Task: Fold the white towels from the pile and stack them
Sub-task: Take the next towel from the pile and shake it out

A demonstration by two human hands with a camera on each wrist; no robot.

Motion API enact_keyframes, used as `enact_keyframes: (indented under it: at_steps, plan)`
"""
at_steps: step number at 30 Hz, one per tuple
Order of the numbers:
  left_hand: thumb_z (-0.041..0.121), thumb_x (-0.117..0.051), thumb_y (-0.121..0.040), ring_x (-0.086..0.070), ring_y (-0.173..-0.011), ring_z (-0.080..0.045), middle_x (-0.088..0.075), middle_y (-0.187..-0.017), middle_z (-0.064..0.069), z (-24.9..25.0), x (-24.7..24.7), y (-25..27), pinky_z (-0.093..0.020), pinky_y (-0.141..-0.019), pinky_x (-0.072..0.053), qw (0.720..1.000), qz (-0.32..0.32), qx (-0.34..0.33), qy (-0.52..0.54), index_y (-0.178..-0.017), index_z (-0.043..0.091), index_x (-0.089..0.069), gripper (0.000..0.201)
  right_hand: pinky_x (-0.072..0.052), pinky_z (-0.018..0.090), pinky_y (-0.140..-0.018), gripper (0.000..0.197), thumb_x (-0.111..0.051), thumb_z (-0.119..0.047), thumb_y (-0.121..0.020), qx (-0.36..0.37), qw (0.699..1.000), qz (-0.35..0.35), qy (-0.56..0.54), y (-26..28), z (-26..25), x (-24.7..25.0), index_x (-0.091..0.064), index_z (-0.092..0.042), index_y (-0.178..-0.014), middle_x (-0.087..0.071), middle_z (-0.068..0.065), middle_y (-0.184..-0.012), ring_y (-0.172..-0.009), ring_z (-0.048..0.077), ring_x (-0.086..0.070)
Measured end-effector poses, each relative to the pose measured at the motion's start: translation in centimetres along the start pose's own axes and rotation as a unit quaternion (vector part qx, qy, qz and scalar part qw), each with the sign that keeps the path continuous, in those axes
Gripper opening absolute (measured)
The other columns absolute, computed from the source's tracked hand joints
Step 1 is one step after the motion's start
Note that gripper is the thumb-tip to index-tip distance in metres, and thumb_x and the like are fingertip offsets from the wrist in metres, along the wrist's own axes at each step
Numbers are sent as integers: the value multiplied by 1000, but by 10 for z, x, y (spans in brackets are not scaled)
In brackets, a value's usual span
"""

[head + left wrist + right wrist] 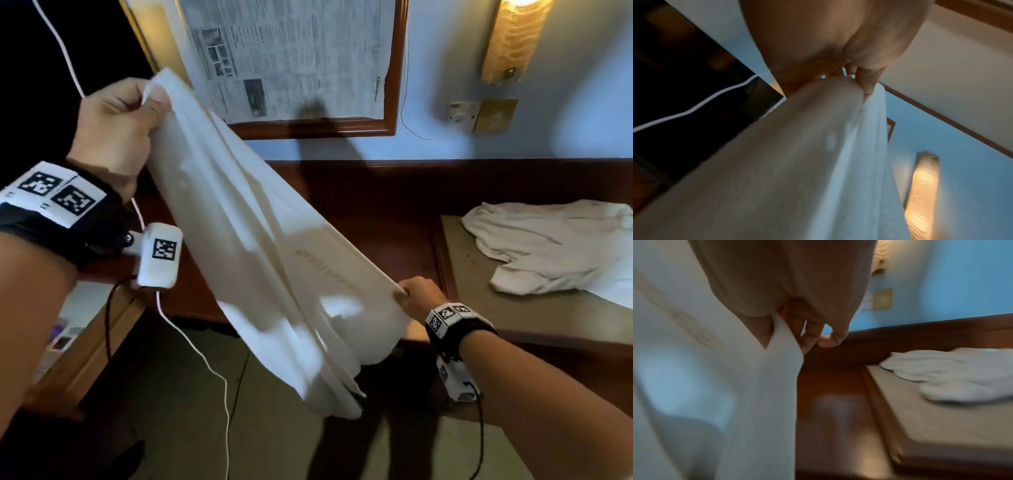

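Blue-walled room with a dark wood counter along the wall, framed newspaper above it, lit wall lamp at right.

Head view: left hand raised high, fingers curled tight round one corner of a white towel. Right hand lower and further out, pinching the opposite corner. Towel stretched slanting in the air between them, lower part hanging loose in soft folds, clear of the counter. Not yet folded, by the look. Further right, pile of crumpled white cloth on a tan pad set into the counter, well apart from the held towel. No neat stack anywhere in view. Judged early: one towel only being opened out, at least one more left in the pile, stacking not begun.

Left wrist view: fingers clamped over a bunched towel edge, cloth running down and away from the camera. Lamp glowing at lower right. Blurred.

Right wrist view: thumb and fingers nipping the towel edge at left, little finger curled free beside them. Pile lying rumpled on the pad at right, untouched by either hand. Counter bare wood between cloth and pad. Heavy blur, number of towels in the pile not readable.
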State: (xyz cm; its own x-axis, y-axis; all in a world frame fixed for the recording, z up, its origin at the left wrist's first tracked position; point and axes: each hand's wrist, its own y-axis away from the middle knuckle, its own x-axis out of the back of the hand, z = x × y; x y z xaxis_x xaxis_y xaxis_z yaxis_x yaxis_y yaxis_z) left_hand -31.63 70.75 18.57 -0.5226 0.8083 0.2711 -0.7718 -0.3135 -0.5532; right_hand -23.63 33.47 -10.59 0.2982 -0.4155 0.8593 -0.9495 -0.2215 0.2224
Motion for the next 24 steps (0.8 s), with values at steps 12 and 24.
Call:
enact_keyframes:
  at_steps: [12, 24]
  plan:
    - [40, -54, -98, -49, -75, -13, -53, -79, -5, -27, -57, 22, -31, -69, -38, 996, -81, 5, -38, -72, 29, -57, 28, -52, 38, -80, 14, -63, -13, -84, 20, 977, 204, -55, 40, -21, 15, -74, -12, -93, -67, 8, -94, -88, 29, -64]
    - [18, -53, -103, -42, -55, -2, -51, -68, 9, -4, -116, 42, -18, -55, -33, 934, -339, -101, -49, -86, 2, -60, 25, -46, 20, -49, 7, -65, -5, -93, 237, 847, 171, -445, 79, -165, 98, -66, 0, -99, -66, 5, -83, -56, 6, -58]
